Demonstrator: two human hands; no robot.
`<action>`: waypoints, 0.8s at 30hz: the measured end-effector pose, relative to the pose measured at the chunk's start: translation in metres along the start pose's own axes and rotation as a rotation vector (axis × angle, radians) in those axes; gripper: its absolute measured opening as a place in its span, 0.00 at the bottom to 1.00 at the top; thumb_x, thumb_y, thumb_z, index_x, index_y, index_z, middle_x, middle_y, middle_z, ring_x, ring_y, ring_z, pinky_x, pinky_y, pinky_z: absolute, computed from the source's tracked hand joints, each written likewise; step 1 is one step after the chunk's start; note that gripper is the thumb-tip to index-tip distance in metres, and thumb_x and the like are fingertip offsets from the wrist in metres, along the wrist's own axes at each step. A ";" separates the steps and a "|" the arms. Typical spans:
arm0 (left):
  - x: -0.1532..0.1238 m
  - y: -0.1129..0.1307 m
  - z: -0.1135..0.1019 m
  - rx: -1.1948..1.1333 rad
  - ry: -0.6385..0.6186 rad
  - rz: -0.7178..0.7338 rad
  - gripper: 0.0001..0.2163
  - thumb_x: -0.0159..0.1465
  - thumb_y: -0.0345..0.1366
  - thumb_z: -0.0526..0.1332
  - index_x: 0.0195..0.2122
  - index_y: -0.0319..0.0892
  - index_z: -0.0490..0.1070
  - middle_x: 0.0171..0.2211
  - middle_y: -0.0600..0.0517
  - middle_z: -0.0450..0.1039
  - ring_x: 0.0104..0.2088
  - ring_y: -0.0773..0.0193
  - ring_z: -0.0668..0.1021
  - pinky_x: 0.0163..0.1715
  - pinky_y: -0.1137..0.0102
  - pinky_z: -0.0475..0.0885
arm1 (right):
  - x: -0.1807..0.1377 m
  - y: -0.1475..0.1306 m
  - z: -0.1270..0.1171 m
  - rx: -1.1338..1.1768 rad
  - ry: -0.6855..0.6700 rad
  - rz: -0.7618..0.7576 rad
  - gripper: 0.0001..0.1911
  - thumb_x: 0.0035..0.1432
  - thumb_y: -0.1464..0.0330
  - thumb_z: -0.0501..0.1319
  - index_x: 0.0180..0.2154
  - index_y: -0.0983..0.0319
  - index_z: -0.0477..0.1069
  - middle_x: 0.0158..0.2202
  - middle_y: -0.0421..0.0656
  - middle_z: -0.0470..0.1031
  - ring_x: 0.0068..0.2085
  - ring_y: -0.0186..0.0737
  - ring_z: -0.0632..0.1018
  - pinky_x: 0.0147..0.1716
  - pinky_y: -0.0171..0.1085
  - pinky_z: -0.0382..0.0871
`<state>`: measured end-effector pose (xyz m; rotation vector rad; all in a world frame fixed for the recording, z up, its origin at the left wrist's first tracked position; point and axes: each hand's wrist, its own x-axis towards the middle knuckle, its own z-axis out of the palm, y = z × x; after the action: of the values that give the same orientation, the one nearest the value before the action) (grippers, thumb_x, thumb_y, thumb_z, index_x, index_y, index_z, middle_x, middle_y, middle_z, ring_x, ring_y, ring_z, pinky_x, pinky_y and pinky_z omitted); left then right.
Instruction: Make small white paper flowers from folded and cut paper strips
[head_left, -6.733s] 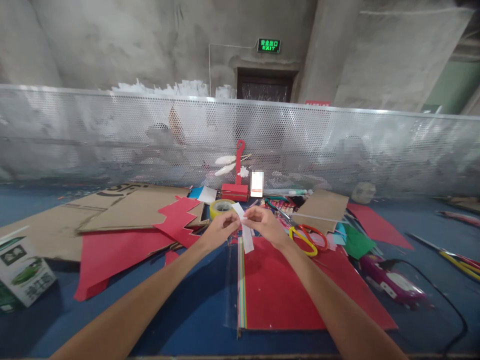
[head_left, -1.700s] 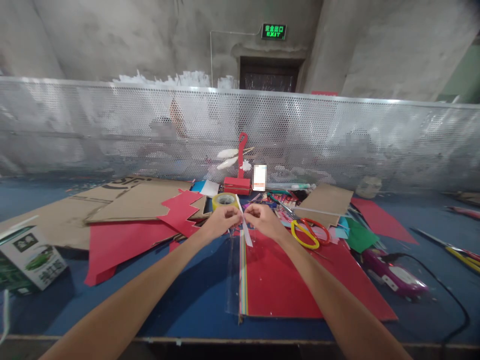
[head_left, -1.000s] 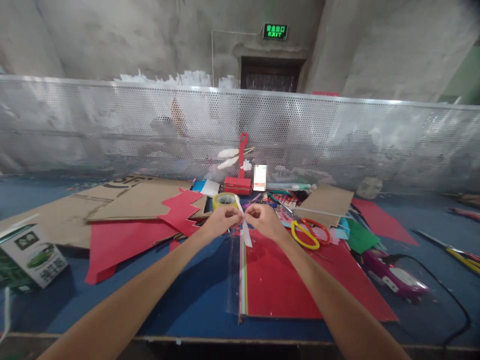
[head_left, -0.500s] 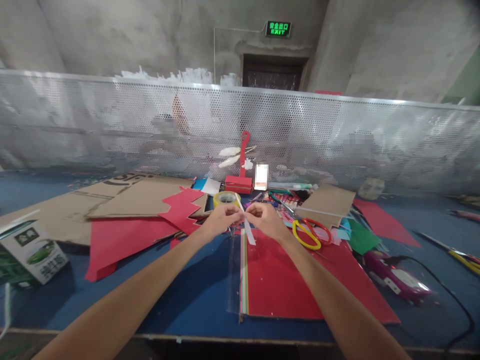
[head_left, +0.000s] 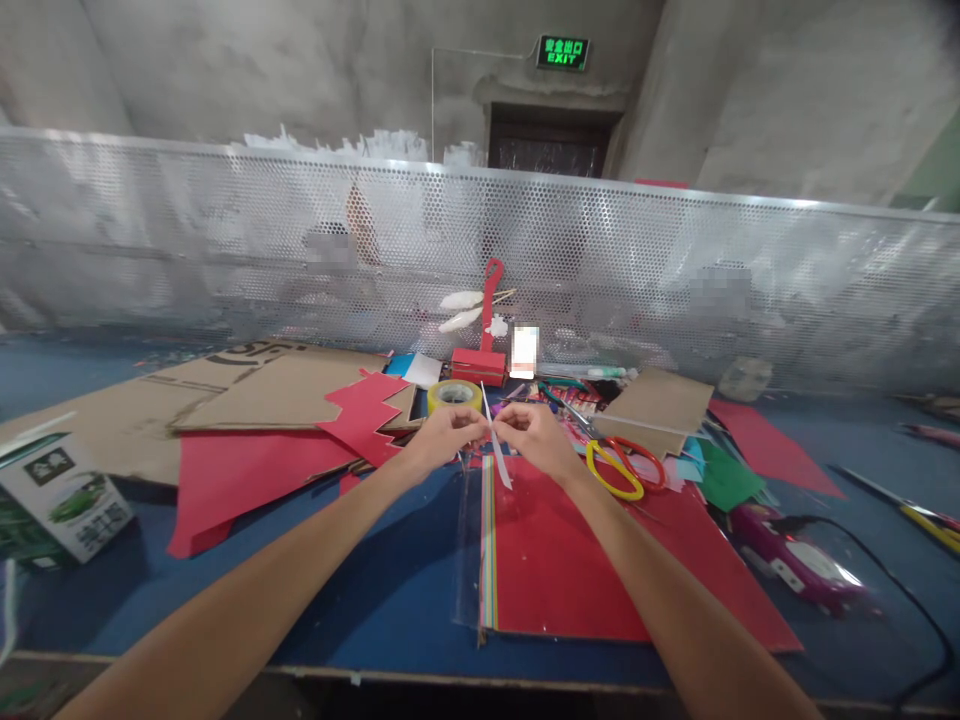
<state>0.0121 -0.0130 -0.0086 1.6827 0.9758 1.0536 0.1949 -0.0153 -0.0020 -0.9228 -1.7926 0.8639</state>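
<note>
Between my two hands is a narrow white paper strip (head_left: 502,466), its lower end hanging over a stack of red paper (head_left: 585,560). My left hand (head_left: 454,430) pinches the strip from the left with thumb and fingers. From the right, my right hand (head_left: 525,428) pinches it at about the same height. A roll of yellow tape (head_left: 455,394) lies just behind my left hand. Behind that stands a red paper-covered box (head_left: 478,367) with an upright red strip (head_left: 489,305) and white feather-like pieces (head_left: 460,310).
Yellow-and-red-handled scissors (head_left: 615,468) lie right of my right hand. Cardboard (head_left: 270,395) and cut red paper (head_left: 255,480) spread to the left, near a milk carton (head_left: 71,500). At right are a purple corded tool (head_left: 799,560) and other scissors (head_left: 892,497). A perforated metal screen (head_left: 637,270) borders the back.
The upper end of the white strip has tilted and now looks thinner, turned edge-on. Both hands stay in nearly the same place, still pinching. The view has shifted slightly.
</note>
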 end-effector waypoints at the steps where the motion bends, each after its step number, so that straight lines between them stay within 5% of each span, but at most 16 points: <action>1: 0.000 0.000 0.000 -0.007 0.002 -0.002 0.08 0.58 0.39 0.64 0.29 0.38 0.74 0.23 0.55 0.71 0.23 0.72 0.70 0.25 0.76 0.66 | 0.000 0.000 0.000 0.009 -0.001 0.004 0.06 0.52 0.67 0.62 0.28 0.65 0.74 0.24 0.41 0.75 0.26 0.35 0.74 0.26 0.32 0.66; 13: 0.001 -0.002 0.000 0.000 -0.066 0.100 0.11 0.60 0.42 0.64 0.31 0.39 0.69 0.23 0.56 0.68 0.23 0.71 0.70 0.25 0.75 0.65 | 0.001 0.001 0.000 0.029 0.024 0.009 0.08 0.50 0.66 0.64 0.27 0.64 0.75 0.24 0.42 0.76 0.25 0.35 0.73 0.25 0.32 0.65; 24: -0.002 0.007 0.003 0.257 0.018 0.210 0.09 0.63 0.39 0.59 0.31 0.38 0.70 0.25 0.54 0.70 0.26 0.68 0.71 0.28 0.73 0.65 | 0.001 0.005 0.003 -0.055 0.075 -0.004 0.08 0.51 0.66 0.63 0.25 0.64 0.72 0.23 0.42 0.75 0.24 0.35 0.73 0.25 0.32 0.65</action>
<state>0.0156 -0.0181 -0.0034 2.0243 0.9953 1.1166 0.1929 -0.0123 -0.0070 -0.9738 -1.7602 0.7714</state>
